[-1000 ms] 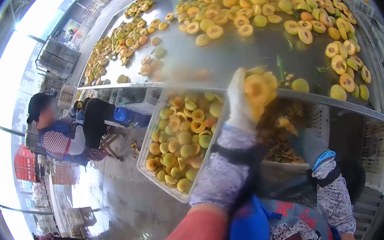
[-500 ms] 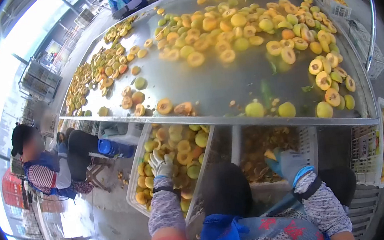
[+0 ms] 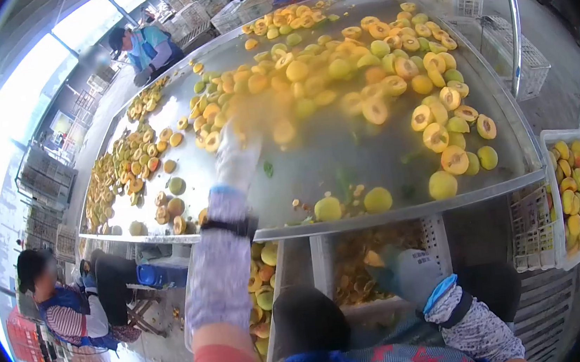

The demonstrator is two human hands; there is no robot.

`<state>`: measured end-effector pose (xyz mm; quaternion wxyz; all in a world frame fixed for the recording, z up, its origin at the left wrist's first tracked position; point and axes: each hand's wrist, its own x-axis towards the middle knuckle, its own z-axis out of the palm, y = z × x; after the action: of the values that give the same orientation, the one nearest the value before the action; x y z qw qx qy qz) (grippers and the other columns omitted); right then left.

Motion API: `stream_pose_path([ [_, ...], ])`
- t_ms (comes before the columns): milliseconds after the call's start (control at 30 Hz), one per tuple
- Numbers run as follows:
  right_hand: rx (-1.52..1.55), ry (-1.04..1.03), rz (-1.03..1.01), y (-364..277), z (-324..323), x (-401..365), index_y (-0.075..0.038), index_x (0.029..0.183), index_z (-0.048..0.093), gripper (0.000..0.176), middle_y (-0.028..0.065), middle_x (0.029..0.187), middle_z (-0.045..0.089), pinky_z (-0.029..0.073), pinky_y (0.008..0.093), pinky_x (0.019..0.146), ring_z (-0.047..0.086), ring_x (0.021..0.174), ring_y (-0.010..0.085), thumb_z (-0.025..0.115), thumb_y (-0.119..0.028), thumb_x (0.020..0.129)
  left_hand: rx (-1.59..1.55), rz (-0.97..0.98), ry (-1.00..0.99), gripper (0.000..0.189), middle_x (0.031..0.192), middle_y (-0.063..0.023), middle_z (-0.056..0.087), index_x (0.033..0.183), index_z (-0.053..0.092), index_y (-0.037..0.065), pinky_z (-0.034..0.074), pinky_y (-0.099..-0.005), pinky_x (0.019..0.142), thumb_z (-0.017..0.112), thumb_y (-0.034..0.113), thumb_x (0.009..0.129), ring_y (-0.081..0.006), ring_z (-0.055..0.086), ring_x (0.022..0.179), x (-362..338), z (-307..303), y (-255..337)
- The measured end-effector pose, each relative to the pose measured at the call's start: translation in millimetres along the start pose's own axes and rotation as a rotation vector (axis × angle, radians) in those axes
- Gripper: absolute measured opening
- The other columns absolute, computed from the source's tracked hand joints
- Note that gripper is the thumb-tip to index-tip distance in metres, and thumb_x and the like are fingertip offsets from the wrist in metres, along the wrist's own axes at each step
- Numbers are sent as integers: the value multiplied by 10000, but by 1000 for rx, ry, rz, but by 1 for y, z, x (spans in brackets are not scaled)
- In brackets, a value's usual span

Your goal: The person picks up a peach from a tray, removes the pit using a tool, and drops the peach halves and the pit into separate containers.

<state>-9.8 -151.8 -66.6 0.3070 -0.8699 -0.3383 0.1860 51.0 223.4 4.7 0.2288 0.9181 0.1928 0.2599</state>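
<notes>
- Left hand stretches over the desk to peach halves at 12 o'clock; grip too blurry to tell.
- Right hand, 5 o'clock: grip unclear.

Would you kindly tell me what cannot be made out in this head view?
Left hand: motion-blurred over the steel table; whether it holds anything is unreadable.
Right hand: its palm faces away, so its grip is hidden.
Crate of peach halves: mostly covered by the left sleeve and the table edge.
</notes>
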Motion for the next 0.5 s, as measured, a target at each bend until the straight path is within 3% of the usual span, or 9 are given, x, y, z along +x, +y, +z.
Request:
stream_pose_path([
  [67,40,19,20,-8,-11,-1,-64,1009,649,292,204,812,695,528,495,671,680,734,413,666,-350,953,-19,0,-94,648,1514,-209,463,1484,437,99,390,-436,1113,602,412,942,-387,514,1327,52,42,-4],
  [133,41,12,69,-11,-20,-2,-74,969,641,284,192,785,693,526,496,658,681,715,405,670,-355,949,26,-136,-238,664,1510,-209,457,1490,421,88,390,-431,1117,600,389,925,-390,502,1333,85,74,4],
  [267,79,56,60,-12,-27,-3,-76,921,628,293,181,763,687,522,499,647,677,692,393,692,-362,935,276,-232,-436,650,1488,-224,446,1469,446,84,387,-418,1124,596,337,889,-378,477,1354,81,101,26],
  [300,86,51,46,-10,-28,-4,-75,925,630,292,183,771,688,522,499,650,676,698,396,694,-360,934,387,-63,-400,564,1363,-217,548,1394,512,91,458,-414,1051,611,286,874,-372,565,1253,75,105,22],
  [400,109,59,10,-11,-29,-2,-72,937,637,281,191,796,690,523,496,659,672,718,406,703,-346,929,258,-68,-656,517,1227,-206,621,1301,552,65,548,-385,892,674,251,834,-339,652,1086,59,97,23],
  [433,109,73,2,-12,-29,-2,-71,942,639,273,194,805,691,523,496,663,671,726,409,708,-336,927,249,36,-648,481,1128,-153,667,1257,556,59,578,-393,734,705,230,833,-285,686,955,52,92,14],
  [500,199,167,-55,-10,-18,-1,-56,978,652,245,206,801,688,522,493,653,667,731,421,725,-282,917,-276,-121,-525,456,1149,-122,663,1256,558,61,581,-402,735,706,231,860,-268,680,980,27,82,12],
])
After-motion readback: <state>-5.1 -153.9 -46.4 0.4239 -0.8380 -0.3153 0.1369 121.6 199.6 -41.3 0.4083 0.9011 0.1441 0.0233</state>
